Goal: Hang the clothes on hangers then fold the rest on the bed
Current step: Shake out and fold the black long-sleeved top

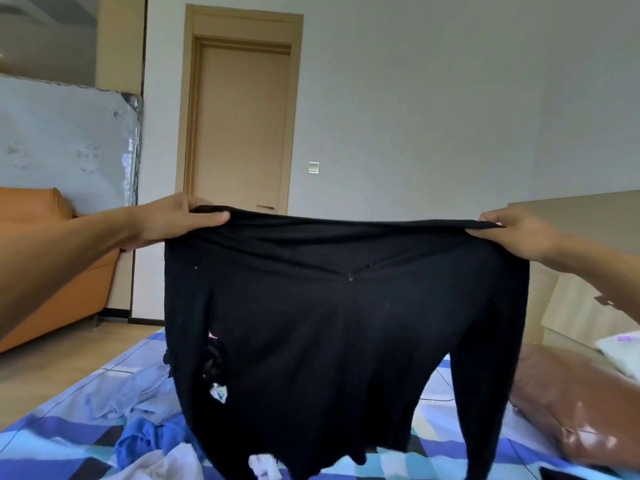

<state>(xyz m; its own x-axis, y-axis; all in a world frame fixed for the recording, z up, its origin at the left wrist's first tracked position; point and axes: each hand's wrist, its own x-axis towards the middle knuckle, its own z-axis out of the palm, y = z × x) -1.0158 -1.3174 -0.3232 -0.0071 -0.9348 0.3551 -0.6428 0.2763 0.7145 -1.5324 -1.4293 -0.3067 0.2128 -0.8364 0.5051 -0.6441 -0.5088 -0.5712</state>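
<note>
Pale-walled bedroom. Far left: orange upholstered sofa (52,271), with a plastic-wrapped grey mattress (69,140) stood upright against the wall behind it. Next: closed light-wood door (242,126), small white wall switch (313,167) just right of it, light-wood headboard (588,209) at far right.

Foreground: left hand (166,221) pinching top-left corner of black knit garment (346,306), thumb on top, fingers curled under the fabric. Garment up in the air, top edge pulled taut between both hands, body hanging over bed with blue, purple and white check sheet (52,427). Lower ends down near sheet; contact: cannot tell. Right hand (516,233) gripping top-right corner the same way, thumb over, fingers tucked beneath.

On sheet toward bed's left edge, partly behind garment: loose heap of pale blue, bright blue and white clothes (152,441). Toward right edge: glossy brown pillow (568,410), white pillow (623,351) beyond it by headboard.
</note>
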